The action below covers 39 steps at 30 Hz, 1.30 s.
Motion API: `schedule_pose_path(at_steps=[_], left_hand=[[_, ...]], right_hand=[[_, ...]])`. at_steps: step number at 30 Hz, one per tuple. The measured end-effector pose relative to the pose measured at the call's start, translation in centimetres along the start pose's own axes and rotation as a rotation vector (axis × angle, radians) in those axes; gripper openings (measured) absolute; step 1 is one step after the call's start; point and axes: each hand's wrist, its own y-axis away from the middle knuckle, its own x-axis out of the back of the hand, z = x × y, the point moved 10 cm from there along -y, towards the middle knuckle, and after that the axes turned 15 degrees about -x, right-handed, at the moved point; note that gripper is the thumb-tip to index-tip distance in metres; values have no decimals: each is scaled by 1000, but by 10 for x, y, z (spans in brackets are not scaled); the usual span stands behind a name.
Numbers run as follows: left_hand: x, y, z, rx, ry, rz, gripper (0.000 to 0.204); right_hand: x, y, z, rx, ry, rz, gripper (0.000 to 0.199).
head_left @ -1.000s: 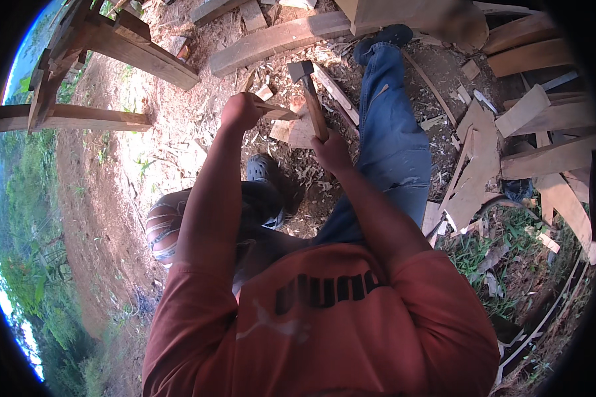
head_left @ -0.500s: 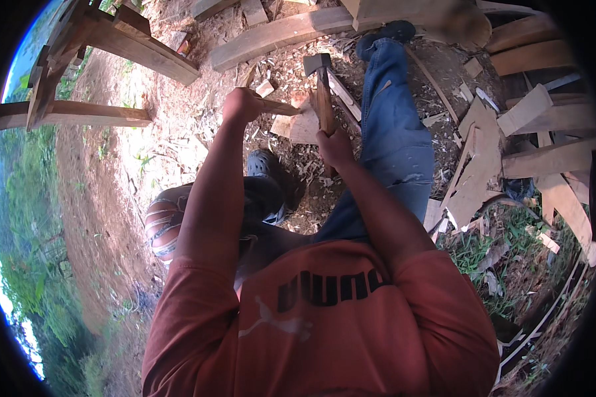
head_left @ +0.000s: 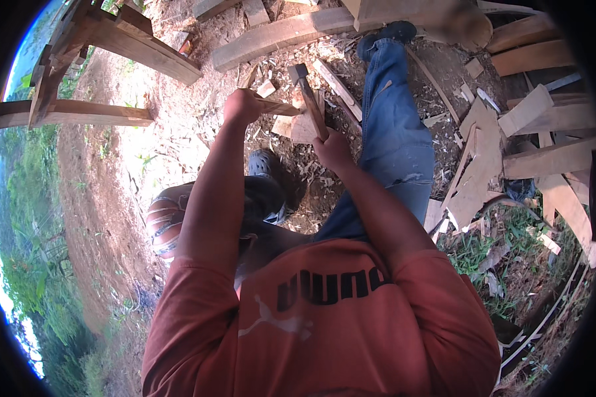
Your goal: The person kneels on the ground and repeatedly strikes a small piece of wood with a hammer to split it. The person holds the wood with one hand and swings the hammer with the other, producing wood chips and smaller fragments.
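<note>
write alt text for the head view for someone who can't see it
Seen from above, a person in an orange shirt grips a wooden-handled hatchet in the right hand, while the left hand steadies a piece of wood on chip-strewn dirt. Blue-jeaned leg stretches forward; offcut planks lie to the right.

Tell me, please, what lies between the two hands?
In the head view, between the left hand and the right hand lies the pale piece of wood that the left hand steadies; the hatchet in the right hand rises over it.
</note>
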Motion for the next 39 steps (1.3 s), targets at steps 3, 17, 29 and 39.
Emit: schedule_pose_path(at_steps=[3,17,29,39], left_hand=[[-1,-6,5,-51,-36,-30,34],[9,6,51,-220,-96,-20,28],[2,0,17,-91,-105,-28,39],[4,0,19,-57,-100,-37,42]], right_hand=[[-30,-12,67,-176,244,-39,37],[-16,-16,38,-116,69,-88,41],[21,17,-27,-32,-129,-24,41],[-9,-15,14,-202,-272,-168,41]])
